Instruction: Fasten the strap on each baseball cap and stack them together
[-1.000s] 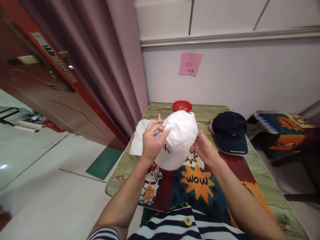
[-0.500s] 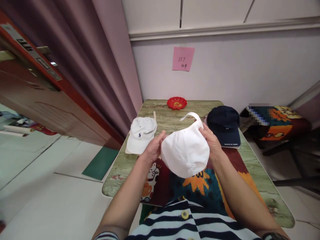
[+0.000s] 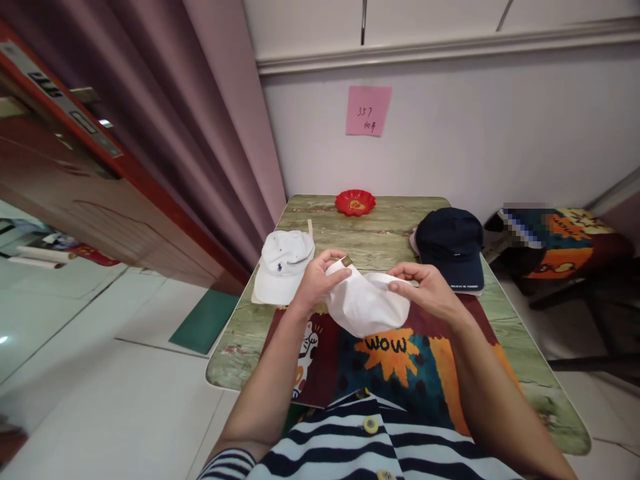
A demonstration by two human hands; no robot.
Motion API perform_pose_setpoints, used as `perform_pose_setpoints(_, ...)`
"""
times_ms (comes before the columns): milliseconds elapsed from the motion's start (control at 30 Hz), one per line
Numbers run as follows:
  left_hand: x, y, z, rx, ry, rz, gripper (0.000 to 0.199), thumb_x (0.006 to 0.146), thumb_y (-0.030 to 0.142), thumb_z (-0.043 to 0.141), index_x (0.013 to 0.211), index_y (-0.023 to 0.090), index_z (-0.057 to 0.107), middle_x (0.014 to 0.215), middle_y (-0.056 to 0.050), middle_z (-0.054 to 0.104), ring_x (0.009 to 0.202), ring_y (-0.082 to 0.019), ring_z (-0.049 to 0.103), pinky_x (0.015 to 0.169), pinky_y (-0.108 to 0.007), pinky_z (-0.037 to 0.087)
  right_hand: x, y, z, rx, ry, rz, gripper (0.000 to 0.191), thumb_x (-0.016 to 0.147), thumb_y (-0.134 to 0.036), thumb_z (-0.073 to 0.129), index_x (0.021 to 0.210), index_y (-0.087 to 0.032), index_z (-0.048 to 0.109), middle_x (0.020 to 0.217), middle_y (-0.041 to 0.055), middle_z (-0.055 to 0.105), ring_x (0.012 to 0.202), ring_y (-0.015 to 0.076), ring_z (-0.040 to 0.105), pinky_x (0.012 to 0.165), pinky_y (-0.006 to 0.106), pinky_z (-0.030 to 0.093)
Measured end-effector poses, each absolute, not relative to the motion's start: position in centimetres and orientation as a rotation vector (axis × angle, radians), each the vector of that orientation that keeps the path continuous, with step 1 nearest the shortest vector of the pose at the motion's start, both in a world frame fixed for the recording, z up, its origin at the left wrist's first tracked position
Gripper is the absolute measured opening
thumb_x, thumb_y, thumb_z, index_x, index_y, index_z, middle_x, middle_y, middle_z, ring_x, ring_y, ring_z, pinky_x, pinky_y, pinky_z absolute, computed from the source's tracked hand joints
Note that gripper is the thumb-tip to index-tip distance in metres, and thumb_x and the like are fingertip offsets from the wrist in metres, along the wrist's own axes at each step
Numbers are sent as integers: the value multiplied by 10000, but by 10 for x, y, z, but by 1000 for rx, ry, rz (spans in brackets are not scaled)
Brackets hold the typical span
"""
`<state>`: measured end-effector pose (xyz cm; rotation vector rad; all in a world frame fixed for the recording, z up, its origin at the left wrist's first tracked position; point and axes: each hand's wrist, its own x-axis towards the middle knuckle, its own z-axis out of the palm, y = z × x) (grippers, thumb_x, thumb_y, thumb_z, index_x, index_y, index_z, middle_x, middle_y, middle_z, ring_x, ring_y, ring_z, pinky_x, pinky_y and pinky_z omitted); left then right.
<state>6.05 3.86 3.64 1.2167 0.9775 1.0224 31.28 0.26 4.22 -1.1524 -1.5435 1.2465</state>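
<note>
A white cap [image 3: 367,307] is held above the table between both hands, its crown hanging down. My left hand [image 3: 323,279] pinches its left side, close to a small metal buckle [image 3: 347,261] on the strap. My right hand [image 3: 425,287] grips the cap's right edge between thumb and fingers. To the left on the table lies another white cap [image 3: 284,263] with a small dark logo. A navy cap [image 3: 450,247] rests at the right, with a paler edge showing beneath it.
The wood-patterned table [image 3: 235,333] carries a colourful mat [image 3: 390,373] and a red scalloped dish [image 3: 355,203] at the back. A pink note [image 3: 369,111] hangs on the wall. A stool with a patterned cover [image 3: 565,243] stands at the right.
The held white cap has been turned and partly folded, and its buckle now shows at my left hand. The loose strap end no longer sticks up. My right hand has shifted its grip.
</note>
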Motion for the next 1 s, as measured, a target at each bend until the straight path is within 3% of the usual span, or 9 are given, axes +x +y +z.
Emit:
perform_pose_setpoints(167, 65, 34, 56, 1474, 1003, 1029, 344, 777, 346, 771, 1058, 191, 649, 873, -15, 713, 720, -152, 653, 649, -250, 500, 304, -8, 73, -1193, -1724, 1309, 343, 792, -491, 787, 877, -161, 746, 772, 32, 694, 701, 174, 606, 591, 257, 428)
perform_pose_setpoints(333, 73, 26, 65, 1976, 1210, 1110, 190, 819, 216, 699, 1008, 212, 723, 1035, -46, 744, 994, -222, 671, 916, -346, 494, 292, -17, 87, -1221, -1736, 1229, 291, 901, -457, 648, 891, -173, 707, 764, 27, 682, 641, 145, 582, 544, 240, 408)
perform_pose_setpoints(467, 83, 43, 62, 2144, 1311, 1181, 185, 805, 164, 700, 971, 241, 731, 973, -48, 733, 983, -255, 648, 986, -417, 446, 285, 0, 81, -1262, -1605, 1071, 299, 932, -461, 569, 886, -182, 665, 599, -8, 592, 511, 119, 514, 484, 233, 364)
perform_pose_setpoints(533, 90, 60, 70, 2130, 1231, 1258, 186, 807, 149, 693, 965, 239, 729, 980, -50, 724, 983, -255, 640, 987, -416, 443, 284, 14, 82, -1239, -1504, 987, 321, 920, -487, 576, 844, -183, 649, 606, -5, 586, 461, 101, 464, 449, 238, 336)
perform_pose_setpoints(733, 104, 78, 104, 2021, 1072, 1650, 316, 861, 164, 669, 1168, 238, 675, 1138, -57, 689, 1097, -236, 605, 1043, -390, 420, 289, 24, 104, -1117, -1269, 477, 330, 952, -547, 562, 998, -233, 650, 727, 9, 598, 597, 139, 545, 544, 266, 425)
perform_pose_setpoints(833, 98, 63, 82, 2053, 1123, 1670, 256, 896, 238, 662, 1152, 237, 666, 1107, -70, 695, 1079, -237, 610, 1038, -384, 423, 285, 9, 90, -1141, -1305, 488, 323, 952, -537, 575, 1031, -238, 666, 677, -7, 566, 602, 146, 536, 546, 266, 414)
perform_pose_setpoints(933, 86, 52, 40, 2127, 1198, 1510, 138, 914, 271, 636, 1034, 233, 692, 1008, -78, 712, 1022, -247, 625, 1026, -394, 427, 276, -1, 56, -1186, -1385, 758, 311, 945, -500, 585, 1042, -219, 677, 634, -26, 564, 525, 124, 488, 505, 258, 377)
perform_pose_setpoints(1000, 77, 47, 16, 2117, 1252, 1409, 133, 912, 275, 631, 1019, 237, 700, 1023, -84, 712, 1033, -251, 630, 1019, -394, 432, 272, -4, 33, -1208, -1403, 966, 321, 929, -498, 595, 1028, -203, 674, 695, -6, 633, 536, 125, 530, 515, 254, 393)
